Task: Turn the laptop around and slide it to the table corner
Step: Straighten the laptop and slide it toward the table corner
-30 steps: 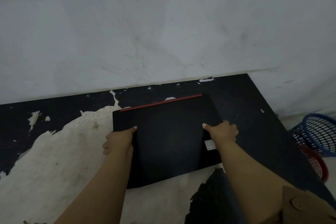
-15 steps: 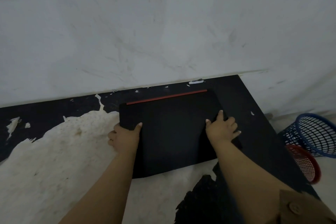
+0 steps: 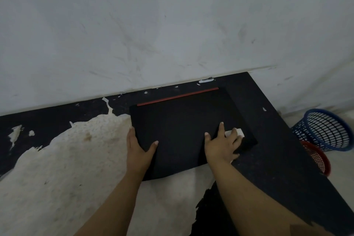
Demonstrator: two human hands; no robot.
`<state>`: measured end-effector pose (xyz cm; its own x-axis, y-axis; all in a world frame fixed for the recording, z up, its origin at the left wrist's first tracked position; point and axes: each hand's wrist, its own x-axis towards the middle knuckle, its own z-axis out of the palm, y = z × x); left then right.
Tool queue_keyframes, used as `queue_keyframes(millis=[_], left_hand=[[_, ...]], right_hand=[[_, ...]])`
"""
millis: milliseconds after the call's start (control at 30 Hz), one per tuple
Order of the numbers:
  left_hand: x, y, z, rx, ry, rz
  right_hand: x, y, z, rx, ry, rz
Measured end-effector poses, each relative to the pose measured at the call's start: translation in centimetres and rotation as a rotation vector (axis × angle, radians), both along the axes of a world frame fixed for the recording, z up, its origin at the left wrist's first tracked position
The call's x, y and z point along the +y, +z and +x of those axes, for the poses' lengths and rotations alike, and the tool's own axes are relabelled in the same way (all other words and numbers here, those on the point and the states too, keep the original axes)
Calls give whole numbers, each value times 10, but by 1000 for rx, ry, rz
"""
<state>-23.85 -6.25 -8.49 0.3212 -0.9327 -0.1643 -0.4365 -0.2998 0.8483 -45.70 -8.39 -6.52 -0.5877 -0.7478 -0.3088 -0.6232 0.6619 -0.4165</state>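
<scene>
A closed black laptop (image 3: 182,120) with a red strip along its far edge lies flat on the black table (image 3: 277,159), near the far right corner by the wall. My left hand (image 3: 140,149) rests against the laptop's left edge, thumb on the lid. My right hand (image 3: 223,144) lies flat on the lid's right part with fingers spread, partly covering a white sticker (image 3: 236,132).
The table's black surface is peeled to pale wood (image 3: 67,168) on the left and front. A scuffed white wall (image 3: 172,25) runs along the far edge. Right of the table, on the floor, stand a blue mesh basket (image 3: 325,130) and a red one (image 3: 319,157).
The laptop has slid toward the far right corner. My right hand went from gripping the right edge to lying flat with fingers spread on the lid.
</scene>
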Motion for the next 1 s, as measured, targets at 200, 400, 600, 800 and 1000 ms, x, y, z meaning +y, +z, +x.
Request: queue_keyframes(millis=[200,400,600,800,1000], left_hand=[[-16,-1,-19,25,-12,10],[-40,-3,-52,30,-9,4],[-73,-4,-90,15,-44,-19],[-99,-7,-125,-10,-60,-17],[-114,-10,-133,-6,-52,-7]], right_hand=[[-15,1,-22,-11,-7,-13],[-40,0,-57,-28,-26,-38],[-69,0,-95,-25,-56,-40],[-93,-2,-128,-19,-65,-42],[-114,-2,-132,-10,-83,-32]])
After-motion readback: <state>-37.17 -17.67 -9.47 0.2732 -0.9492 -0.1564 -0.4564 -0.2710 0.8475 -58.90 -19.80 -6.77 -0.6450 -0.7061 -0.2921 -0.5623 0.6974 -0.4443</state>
